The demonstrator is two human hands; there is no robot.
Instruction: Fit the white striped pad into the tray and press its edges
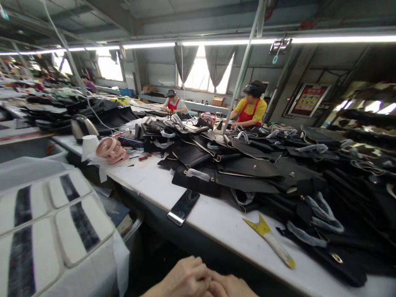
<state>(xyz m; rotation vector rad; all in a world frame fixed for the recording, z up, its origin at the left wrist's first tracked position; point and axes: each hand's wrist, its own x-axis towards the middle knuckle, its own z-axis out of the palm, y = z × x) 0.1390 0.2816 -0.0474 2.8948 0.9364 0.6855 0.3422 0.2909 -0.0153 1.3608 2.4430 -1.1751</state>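
Note:
At the bottom edge my left hand (188, 277) and my right hand (232, 285) meet in front of the table's near edge. The fingers of both are curled closed and pressed against each other, and no object shows in them. Nearest on the white tabletop (213, 229) lie a phone (184, 207) with a dark screen and a tool with a yellow forked head and a pale handle (272, 241). Behind these are heaped black leather-like bag pieces (247, 167) with metal fittings. Several handles (324, 212) among them are wrapped in clear plastic.
Left of me, white padded panels with dark stripes (82, 227) lie on a plastic-covered stack. A pink fan (111, 150), a white cup (89, 147) and a metal kettle (83, 128) stand at the table's left. Two people in red aprons (250, 111) work beyond the heap near a slanted pole (243, 68).

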